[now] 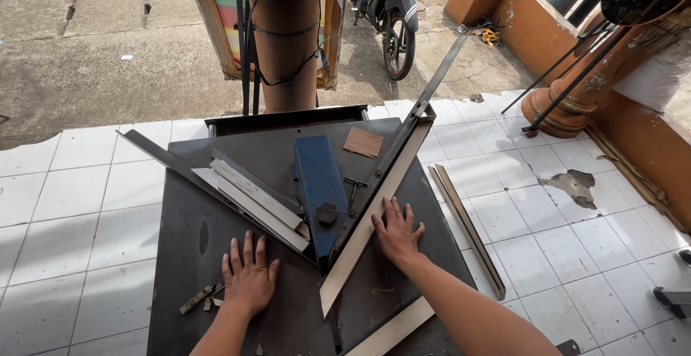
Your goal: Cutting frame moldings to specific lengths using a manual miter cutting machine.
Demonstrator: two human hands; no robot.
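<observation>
A dark metal table stands on a white tiled floor. Across its right half, from the far right corner toward the near edge, lies one long pale strip, with a dark blade arm running along it and out past the far edge. A second pale strip lies at the near edge. One blue block sits at the middle, with a stack of grey bars slanting on its left. One small brown square card lies near the far edge. A few metal scraps rest near the left edge.

The right hand lies flat, fingers spread, holding nothing, pressed beside the long strip. The left hand lies flat and spread too, empty, just short of the bars.

On the floor beside the table's right edge lie two thin slats.
</observation>
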